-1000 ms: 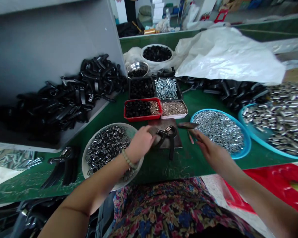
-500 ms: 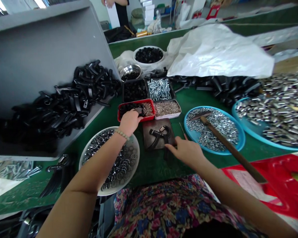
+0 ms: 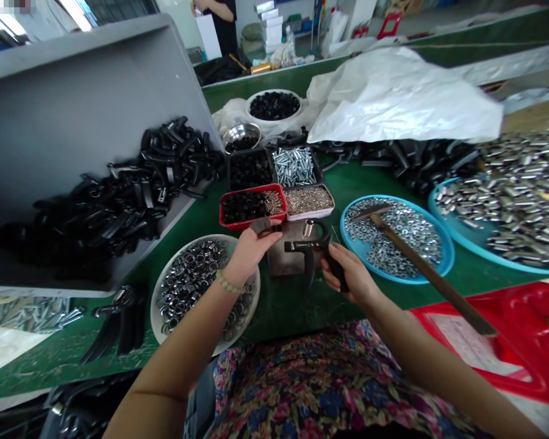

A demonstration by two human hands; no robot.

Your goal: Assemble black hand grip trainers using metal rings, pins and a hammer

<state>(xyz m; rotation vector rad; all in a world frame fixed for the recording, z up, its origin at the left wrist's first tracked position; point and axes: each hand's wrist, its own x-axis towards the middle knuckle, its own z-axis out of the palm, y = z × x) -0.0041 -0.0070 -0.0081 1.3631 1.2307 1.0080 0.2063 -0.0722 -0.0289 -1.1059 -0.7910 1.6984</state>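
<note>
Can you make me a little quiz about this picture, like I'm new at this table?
1. Which hand is holding the black hand gripper?
2. True or false: the head of the hammer lies on the silver nuts in the blue tray.
3. What is on the wrist of the left hand?
A. a wristwatch
B. a bead bracelet
C. a rubber band

Key:
1. the right hand
2. true
3. B
</note>
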